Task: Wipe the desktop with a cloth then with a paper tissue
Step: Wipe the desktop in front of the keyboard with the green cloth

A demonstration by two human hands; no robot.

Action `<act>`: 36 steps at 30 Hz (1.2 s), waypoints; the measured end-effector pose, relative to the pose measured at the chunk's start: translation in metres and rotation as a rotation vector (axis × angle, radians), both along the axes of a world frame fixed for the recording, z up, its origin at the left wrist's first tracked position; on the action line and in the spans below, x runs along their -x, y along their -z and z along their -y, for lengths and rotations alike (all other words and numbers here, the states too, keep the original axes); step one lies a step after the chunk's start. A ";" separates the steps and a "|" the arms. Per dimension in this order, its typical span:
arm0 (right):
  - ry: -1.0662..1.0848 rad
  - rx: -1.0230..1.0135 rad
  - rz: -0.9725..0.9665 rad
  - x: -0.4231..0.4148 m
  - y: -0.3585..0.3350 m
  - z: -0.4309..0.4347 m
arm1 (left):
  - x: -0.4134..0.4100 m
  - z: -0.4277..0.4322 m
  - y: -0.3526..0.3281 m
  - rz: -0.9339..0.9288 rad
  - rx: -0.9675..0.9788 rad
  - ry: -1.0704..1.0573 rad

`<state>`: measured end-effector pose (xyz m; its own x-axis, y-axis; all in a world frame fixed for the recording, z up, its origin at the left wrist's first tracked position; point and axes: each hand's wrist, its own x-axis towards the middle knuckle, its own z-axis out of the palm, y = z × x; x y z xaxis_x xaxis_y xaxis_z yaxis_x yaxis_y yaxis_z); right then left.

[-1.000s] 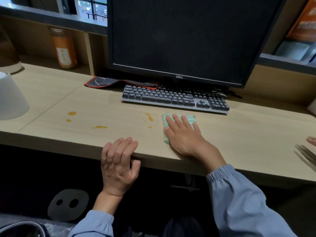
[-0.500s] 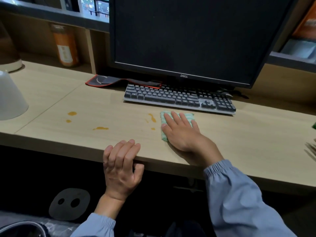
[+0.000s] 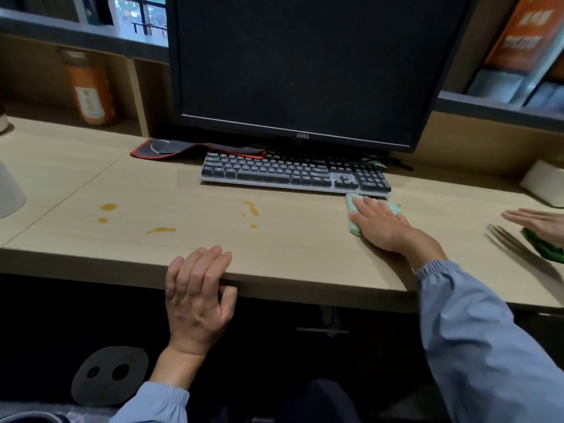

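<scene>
Right hand (image 3: 381, 228), fingers flat, presses a crumpled pale-green cloth (image 3: 352, 203) on the wood-grain desktop (image 3: 183, 193); left hand (image 3: 195, 288) grips its edge.

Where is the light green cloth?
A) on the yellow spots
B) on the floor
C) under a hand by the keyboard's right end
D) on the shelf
C: the right hand presses the cloth flat, just in front of the keyboard's right end.
</scene>
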<state>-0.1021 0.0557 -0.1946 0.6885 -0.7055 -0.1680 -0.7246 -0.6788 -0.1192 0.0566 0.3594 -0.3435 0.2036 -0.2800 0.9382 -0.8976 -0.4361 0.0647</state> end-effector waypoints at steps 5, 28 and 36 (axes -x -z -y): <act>-0.001 0.020 -0.008 0.000 0.002 -0.012 | 0.006 0.008 0.001 -0.038 0.057 -0.002; -0.071 0.058 0.083 0.085 0.011 -0.080 | 0.000 -0.001 0.002 0.013 -0.011 -0.026; -0.113 0.088 0.102 0.049 0.012 -0.110 | 0.007 0.012 0.000 -0.030 0.077 -0.028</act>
